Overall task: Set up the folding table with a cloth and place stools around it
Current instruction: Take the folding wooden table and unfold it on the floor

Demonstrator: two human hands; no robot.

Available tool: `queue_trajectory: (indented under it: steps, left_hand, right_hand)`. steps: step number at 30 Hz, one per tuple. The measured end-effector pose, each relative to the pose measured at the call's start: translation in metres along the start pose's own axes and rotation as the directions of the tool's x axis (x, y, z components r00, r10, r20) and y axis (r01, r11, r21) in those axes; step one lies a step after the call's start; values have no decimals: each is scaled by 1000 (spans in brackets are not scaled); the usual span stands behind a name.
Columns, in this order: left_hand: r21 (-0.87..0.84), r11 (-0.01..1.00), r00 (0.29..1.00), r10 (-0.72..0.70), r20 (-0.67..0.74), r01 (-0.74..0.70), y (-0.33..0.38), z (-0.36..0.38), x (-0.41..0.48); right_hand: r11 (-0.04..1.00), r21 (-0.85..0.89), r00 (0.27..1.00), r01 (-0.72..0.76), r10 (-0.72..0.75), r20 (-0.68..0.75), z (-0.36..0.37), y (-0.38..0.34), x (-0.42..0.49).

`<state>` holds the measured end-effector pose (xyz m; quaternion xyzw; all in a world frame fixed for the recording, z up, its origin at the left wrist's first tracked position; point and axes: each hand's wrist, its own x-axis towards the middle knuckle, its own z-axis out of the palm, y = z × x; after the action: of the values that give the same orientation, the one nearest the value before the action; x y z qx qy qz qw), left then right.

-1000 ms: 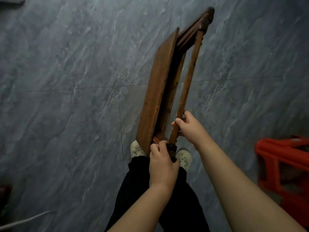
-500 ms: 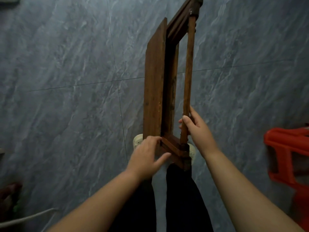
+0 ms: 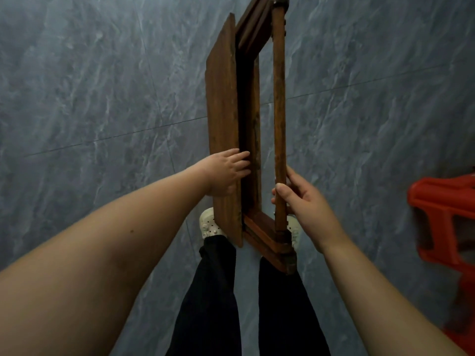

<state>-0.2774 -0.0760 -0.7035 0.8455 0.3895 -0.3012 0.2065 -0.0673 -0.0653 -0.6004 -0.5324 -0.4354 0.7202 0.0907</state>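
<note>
A dark brown wooden folding table (image 3: 222, 104) stands on edge in front of my legs, folded nearly flat, its top board on the left and the leg frame on the right. My left hand (image 3: 226, 173) grips the edge of the top board, fingers curled into the gap behind it. My right hand (image 3: 300, 201) is closed around the round wooden leg bar (image 3: 279, 98) of the frame. The table's far end runs out of the top of the view. No cloth is in sight.
A red plastic stool (image 3: 444, 222) stands at the right edge, partly cut off. The floor (image 3: 102, 98) is grey marbled tile with thin joints. My black trousers and white shoes (image 3: 209, 224) are directly under the table's near end.
My left hand left the near end of the frame and slid up onto the top board's edge. The table swung from tilted right to nearly straight ahead, and the leg bar stands farther from the board.
</note>
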Motion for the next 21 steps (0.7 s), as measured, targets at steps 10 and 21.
queue_trajectory:
  steps: [10, 21]
  left_hand:
    - [62, 998, 992, 41, -117, -33, -8, 8, 28]
    - [20, 992, 992, 124, 17, -125, -39, 4, -38]
  right_hand:
    - [999, -25, 999, 33, -34, -32, -1, 8, 3]
    - [996, -41, 997, 82, -82, 7, 43, 7, 3]
